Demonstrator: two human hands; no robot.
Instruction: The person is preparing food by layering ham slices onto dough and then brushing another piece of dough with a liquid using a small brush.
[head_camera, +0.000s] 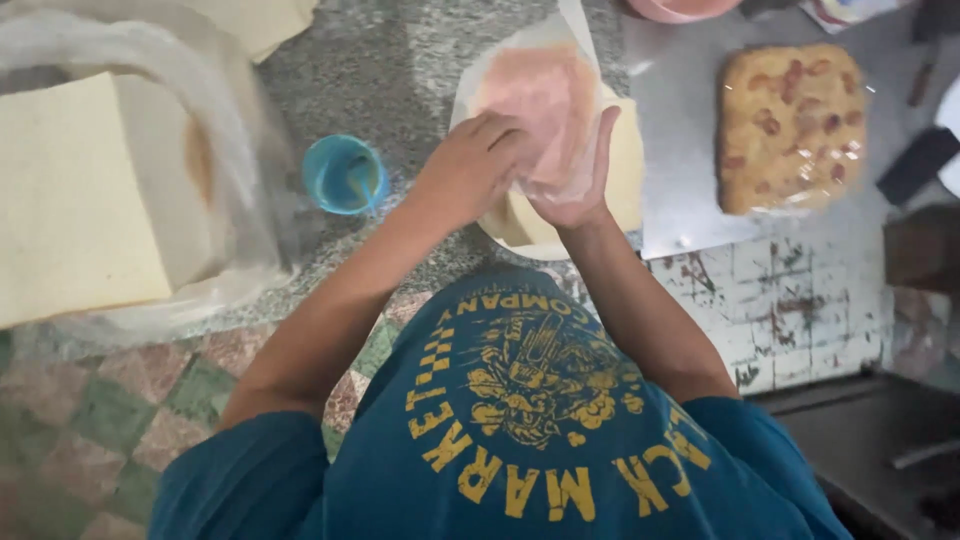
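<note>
Both bare arms reach forward and converge. The left hand (478, 160) curls knuckles-up, fingers bent under; the right hand (580, 180) stands edge-on, fingers extended upward.

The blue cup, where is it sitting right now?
In the head view the blue cup stands on the grey counter, just left of the left hand, between it and the bagged stack of pale sheets.

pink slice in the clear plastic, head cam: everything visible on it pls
The pale pink round slice looks like thin sliced meat, lying flat inside a clear plastic wrapper. It sits over a cream-coloured flat bread piece on the speckled grey counter. The left hand presses its near left edge; the right hand, fingers upright, touches the right edge. Its near part is hidden by the hands.
</note>
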